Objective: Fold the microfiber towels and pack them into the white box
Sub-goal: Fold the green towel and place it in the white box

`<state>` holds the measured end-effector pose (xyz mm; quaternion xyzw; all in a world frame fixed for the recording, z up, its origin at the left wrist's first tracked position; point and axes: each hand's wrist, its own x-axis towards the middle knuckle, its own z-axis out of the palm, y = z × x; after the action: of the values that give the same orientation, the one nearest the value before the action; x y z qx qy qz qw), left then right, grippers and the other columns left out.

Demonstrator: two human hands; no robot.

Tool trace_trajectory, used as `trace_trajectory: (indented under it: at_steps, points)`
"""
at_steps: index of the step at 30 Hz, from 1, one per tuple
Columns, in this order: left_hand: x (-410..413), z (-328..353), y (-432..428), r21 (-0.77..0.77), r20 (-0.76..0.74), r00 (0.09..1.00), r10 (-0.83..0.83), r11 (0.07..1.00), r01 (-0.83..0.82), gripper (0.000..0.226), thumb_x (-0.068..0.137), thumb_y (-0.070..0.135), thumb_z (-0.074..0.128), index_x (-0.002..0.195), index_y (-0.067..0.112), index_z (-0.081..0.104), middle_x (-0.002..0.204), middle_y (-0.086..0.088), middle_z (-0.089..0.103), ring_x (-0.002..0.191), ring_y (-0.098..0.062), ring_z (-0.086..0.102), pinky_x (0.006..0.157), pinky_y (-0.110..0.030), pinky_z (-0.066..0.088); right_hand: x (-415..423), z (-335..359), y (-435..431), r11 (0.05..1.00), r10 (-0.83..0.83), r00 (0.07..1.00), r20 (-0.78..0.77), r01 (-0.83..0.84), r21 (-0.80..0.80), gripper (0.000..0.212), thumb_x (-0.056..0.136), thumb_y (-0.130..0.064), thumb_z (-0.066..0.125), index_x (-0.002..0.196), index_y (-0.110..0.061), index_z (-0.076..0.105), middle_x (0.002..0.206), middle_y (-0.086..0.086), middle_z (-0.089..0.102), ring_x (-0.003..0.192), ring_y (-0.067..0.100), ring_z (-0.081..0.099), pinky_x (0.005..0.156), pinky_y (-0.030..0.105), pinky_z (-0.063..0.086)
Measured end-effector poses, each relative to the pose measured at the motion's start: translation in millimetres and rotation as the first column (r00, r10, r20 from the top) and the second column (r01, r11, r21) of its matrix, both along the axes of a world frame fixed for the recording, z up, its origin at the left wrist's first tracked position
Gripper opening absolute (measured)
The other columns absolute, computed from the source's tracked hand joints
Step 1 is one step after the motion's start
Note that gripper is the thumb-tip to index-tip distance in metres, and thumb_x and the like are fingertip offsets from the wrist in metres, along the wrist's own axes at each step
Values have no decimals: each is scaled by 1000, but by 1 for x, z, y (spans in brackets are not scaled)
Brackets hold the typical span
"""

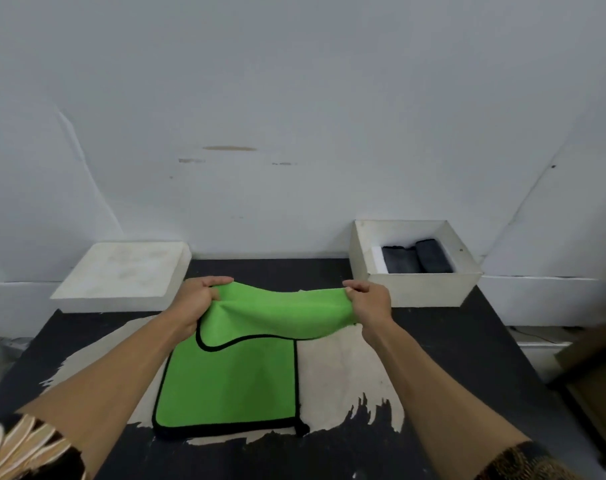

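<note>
Both hands pinch the far edge: left hand (194, 299), right hand (367, 299) | green towel (232, 382) lies on the black table (467, 358), far half lifted | we bring far corners to near corners, then press flat | white box (422, 289) waits at right

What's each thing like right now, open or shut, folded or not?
Green towel: far part lifted, fold unfinished.
Left hand: pinching the towel's edge.
Right hand: pinching the towel's edge.
White box: open.
Dark towels: folded, inside the box.
White lid: off, lying flat.
</note>
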<state>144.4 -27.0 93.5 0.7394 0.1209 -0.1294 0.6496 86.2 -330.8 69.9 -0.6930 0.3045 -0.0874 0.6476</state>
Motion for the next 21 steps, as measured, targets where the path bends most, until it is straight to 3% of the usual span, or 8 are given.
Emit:
trace_trajectory:
  at_steps: [3,6,8,12,16,18,21]
  points:
    - [-7,1,-34,5,48,996,-76,997,75,54,76,-17,43,95,22,75,99,-11,73,80,-26,70,66,-33,60,-22,0,-30,999,-41,999,-26,40,-37,34,89,7,52,102,-15,74,101,5,69,90,19,63,76,25,48]
    - [-21,-4,-63,29,44,987,-156,988,154,58,76,-17,42,101,23,74,107,-9,71,90,-24,69,71,-32,58,-48,-5,-54,998,-59,998,-32,60,29,44,85,18,42,105,-7,72,89,3,63,74,13,59,61,19,51]
    - [-30,-7,-77,53,4,978,-209,977,209,57,79,-17,41,115,17,69,112,-10,68,92,-23,69,69,-29,57,-62,-8,-68,995,-62,996,-68,67,76,45,87,18,39,101,-10,72,91,2,57,77,15,57,67,27,52]
    - [-47,-8,-100,49,-100,962,-255,964,261,55,85,-18,40,133,5,55,101,-8,68,84,-24,70,58,-28,58,-81,-14,-90,988,-61,989,-131,79,132,44,86,15,41,107,-8,72,109,9,58,90,21,56,77,33,48]
    - [-54,2,-126,69,-78,961,-267,960,272,55,87,-17,39,137,3,51,113,-16,64,93,-29,68,70,-33,58,-83,0,-116,984,-39,992,-119,59,169,45,84,13,51,117,-10,70,123,12,57,114,30,54,100,42,49]
    - [-51,15,-141,79,-34,966,-257,963,259,56,86,-17,41,137,4,52,118,-17,62,95,-28,67,72,-33,57,-77,15,-134,985,-13,998,-65,23,171,47,84,12,54,124,-9,66,125,12,58,114,29,55,99,40,49]
    - [-46,33,-160,36,31,976,-214,976,213,52,87,-14,46,133,8,55,110,-11,66,85,-21,67,61,-26,55,-71,37,-159,985,16,999,29,-21,169,55,83,11,57,134,-10,59,127,11,57,106,26,58,88,36,51]
